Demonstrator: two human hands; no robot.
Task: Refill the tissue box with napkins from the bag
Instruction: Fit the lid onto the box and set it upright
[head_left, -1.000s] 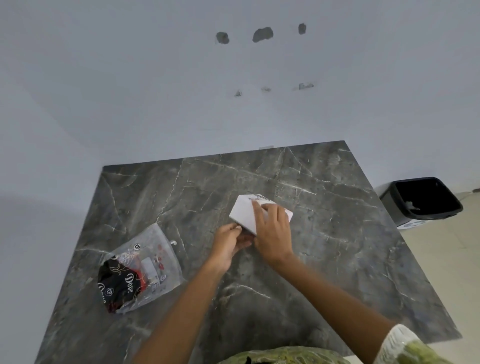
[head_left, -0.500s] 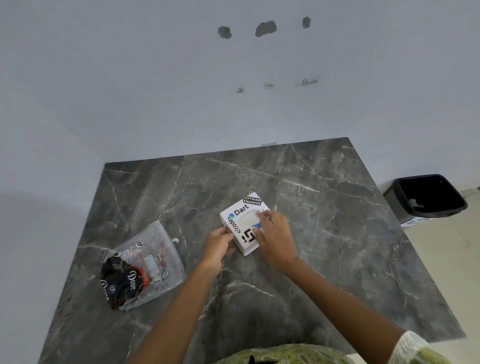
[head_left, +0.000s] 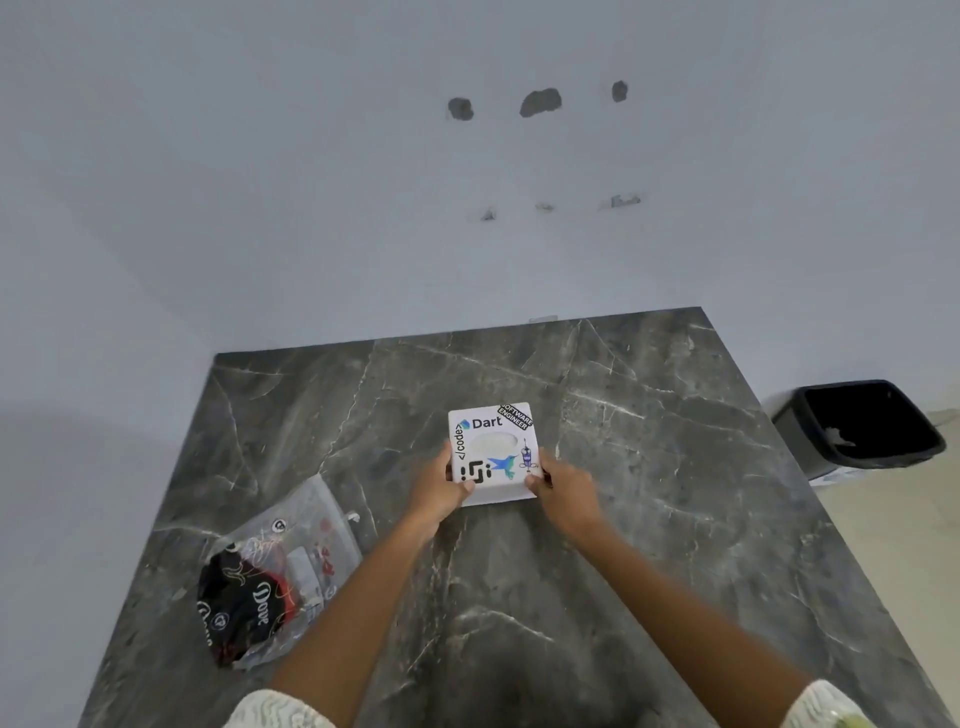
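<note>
A white square tissue box (head_left: 492, 448) with stickers on its top and an oval opening sits upright in the middle of the dark marble table (head_left: 649, 519). My left hand (head_left: 439, 491) grips its near left corner and my right hand (head_left: 563, 493) grips its near right corner. A clear plastic bag (head_left: 275, 577) with black and red printing lies flat at the table's left, well away from both hands. What is inside the box's opening cannot be made out.
A black waste bin (head_left: 862, 423) stands on the floor beyond the table's right edge. A white wall rises just behind the table's far edge.
The box has been turned from lying on its side to upright with its stickered top facing up. Both hands have shifted to its near corners.
</note>
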